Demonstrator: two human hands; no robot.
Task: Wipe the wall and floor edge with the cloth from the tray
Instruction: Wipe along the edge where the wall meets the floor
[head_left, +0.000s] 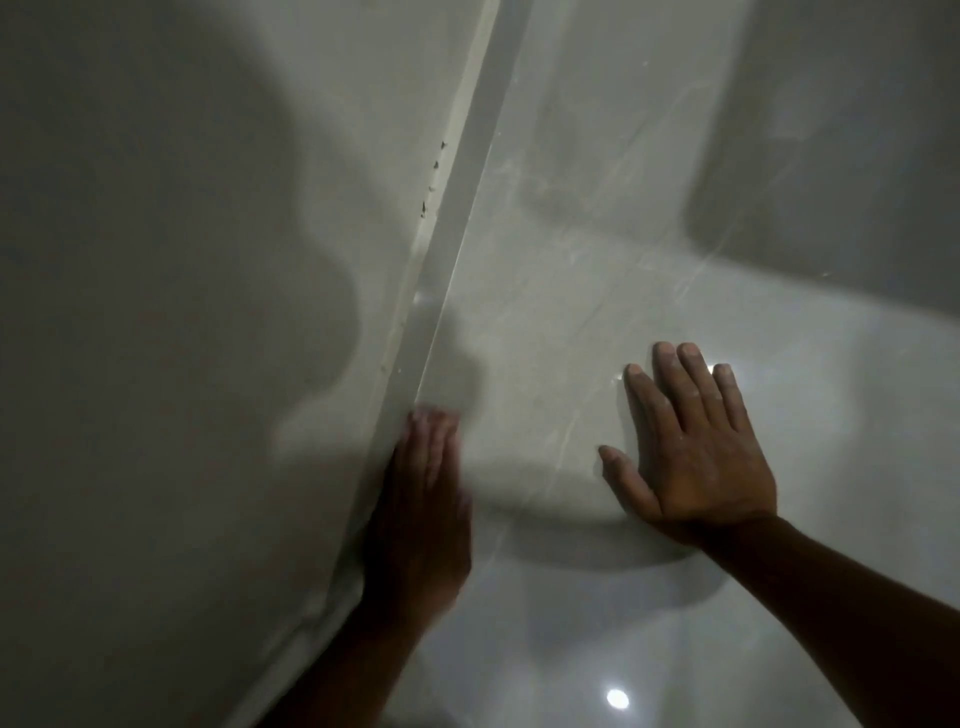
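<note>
A dim room with a glossy pale floor (597, 291) meeting a plain wall (156, 260) along a skirting strip (457, 208). The right hand (691, 441) lies flat on the floor, fingers spread. The left hand (421, 514), blurred, rests flat and open at the floor edge beside the strip. No cloth shows.

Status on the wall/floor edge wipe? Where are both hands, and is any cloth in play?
Done: can't confirm; dark specks remain on the wall beside the skirting strip.
In hand: the left hand, blurred, lies flat along the skirting where it meets the floor. The right hand is spread flat on the floor. No cloth or tray shows.
Left: the specked stretch farther along the edge.
</note>
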